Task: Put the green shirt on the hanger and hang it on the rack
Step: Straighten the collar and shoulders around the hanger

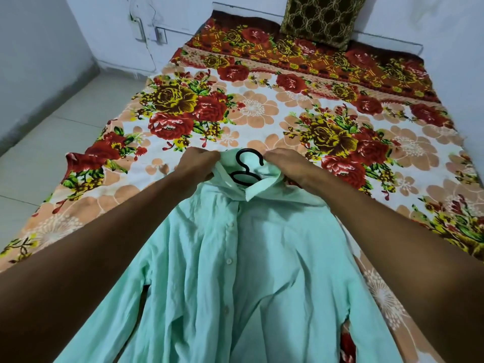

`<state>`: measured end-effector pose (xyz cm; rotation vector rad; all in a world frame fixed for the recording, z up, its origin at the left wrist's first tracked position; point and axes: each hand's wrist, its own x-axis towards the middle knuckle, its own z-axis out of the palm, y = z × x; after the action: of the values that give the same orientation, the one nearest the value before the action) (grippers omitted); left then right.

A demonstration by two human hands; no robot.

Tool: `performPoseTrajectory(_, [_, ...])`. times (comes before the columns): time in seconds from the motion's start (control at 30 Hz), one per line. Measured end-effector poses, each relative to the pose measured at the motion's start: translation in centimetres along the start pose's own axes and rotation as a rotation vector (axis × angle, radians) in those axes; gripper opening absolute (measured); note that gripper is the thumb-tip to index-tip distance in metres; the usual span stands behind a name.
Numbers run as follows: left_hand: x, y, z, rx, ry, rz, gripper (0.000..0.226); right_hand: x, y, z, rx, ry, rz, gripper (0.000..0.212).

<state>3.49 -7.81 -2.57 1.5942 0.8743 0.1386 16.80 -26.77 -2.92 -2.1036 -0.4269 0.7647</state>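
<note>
The pale mint-green button-up cotton shirt (235, 271) lies front-up on the bed, long axis running straight away from you, collar at the far end, hem toward your body. The thin black plastic hanger (246, 170) sits inside the neck opening, hook poking out past the collar, shoulders hidden under the cloth, so you can't tell if they are seated in the sleeves. Your left hand (197, 165) pinches the left side of the collar, closed on fabric; your right hand (286, 165) is clenched on the right side of the collar. Both are about equally near the hook, which is between them. Under it all is the floral red-and-orange bedsheet (262, 108); a brown patterned square cushion (322, 18) leans on the wall, well apart. No rack in view, so you'd likely need to grab the hook and turn. Nothing blocks the lift.
</note>
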Motion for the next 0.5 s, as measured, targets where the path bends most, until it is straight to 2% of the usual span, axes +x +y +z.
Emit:
performPoseTrajectory(0.1, [0.3, -0.1, 0.4, -0.011, 0.001, -0.021, 0.014, 0.7, -1.4, 0.7, -0.130, -0.108, 0.032, 0.050])
performPoseTrajectory(0.2, [0.4, -0.4, 0.6, -0.056, 0.009, -0.037, 0.013, 1.1, -1.9, 1.0, -0.193, -0.108, -0.006, 0.032])
performPoseTrajectory(0.27, [0.5, -0.7, 0.2, -0.114, 0.015, -0.019, 0.014, 1.6, -1.9, 1.1, -0.209, -0.064, -0.030, 0.028])
performPoseTrajectory(0.33, [0.6, -1.1, -0.4, -0.136, 0.025, 0.015, 0.017, 2.1, -1.9, 1.2, -0.197, -0.009, -0.034, 0.037])
performPoseTrajectory(0.4, [0.7, -1.4, -1.2, -0.153, 0.017, -0.007, 0.009, 2.6, -1.7, 1.0, -0.132, 0.011, -0.005, 0.050])
performPoseTrajectory(0.43, [0.9, -1.5, -1.4, -0.187, -0.002, -0.043, 0.006, 2.7, -1.5, 0.6, -0.100, -0.004, 0.020, 0.050])
performPoseTrajectory(0.5, [1.3, -1.8, -1.9, -0.277, -0.053, -0.128, 0.003, 3.1, -1.1, -0.4, -0.087, -0.069, 0.061, 0.032])
